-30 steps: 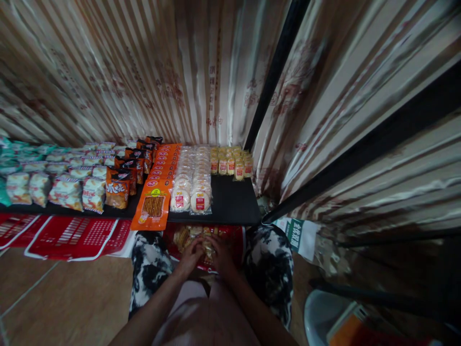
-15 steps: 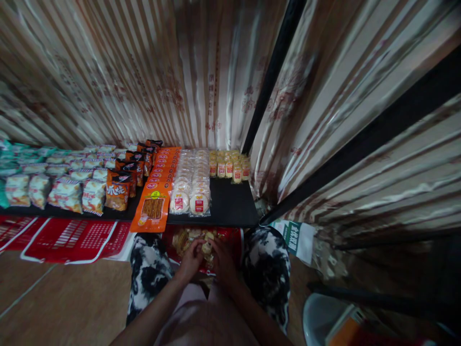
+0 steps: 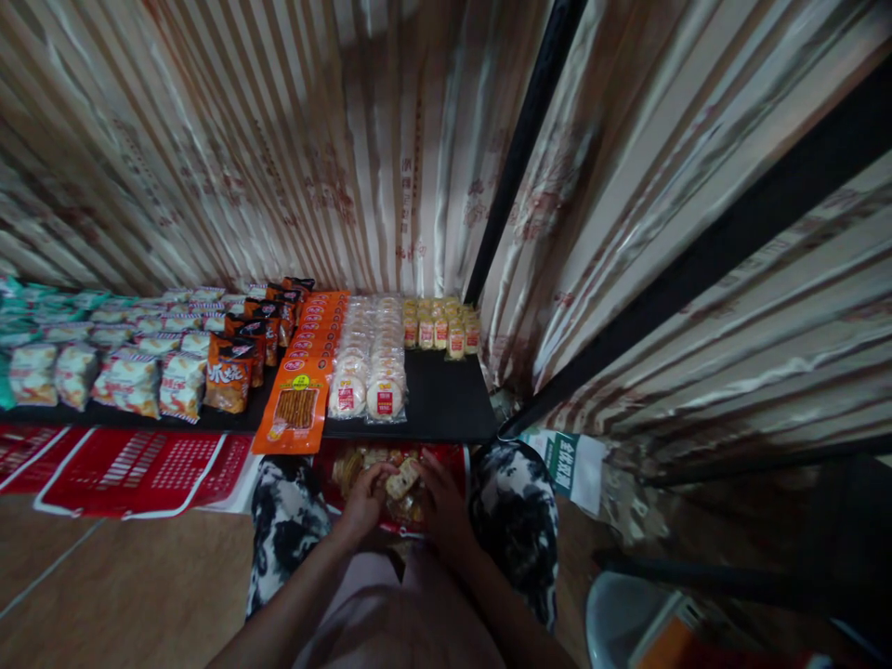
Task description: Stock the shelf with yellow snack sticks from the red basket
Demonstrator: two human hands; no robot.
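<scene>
A red basket (image 3: 458, 465) sits between my knees, below the shelf's front edge, with several small wrapped snacks inside. Over it, my left hand (image 3: 363, 504) has its fingers closed on the left end of a small pale snack packet (image 3: 402, 478). My right hand (image 3: 443, 502) is at the packet's right side, its fingers stretched out and slightly apart; whether they touch the packet is hard to see. Other wrapped snacks (image 3: 348, 469) show beside my left fingers. The dim light hides their details.
On the black shelf (image 3: 446, 395) stand rows of round white crackers (image 3: 386, 398), orange stick-snack packs (image 3: 296, 404), small yellow packets (image 3: 455, 339) and chip bags (image 3: 228, 372). Red baskets (image 3: 132, 469) lie under the shelf at left. A black pole (image 3: 516, 167) rises at its right end.
My hands have moved slightly apart. The pale packet now shows more fully between them, and my right fingers have stretched out. The shelf goods have not moved.
</scene>
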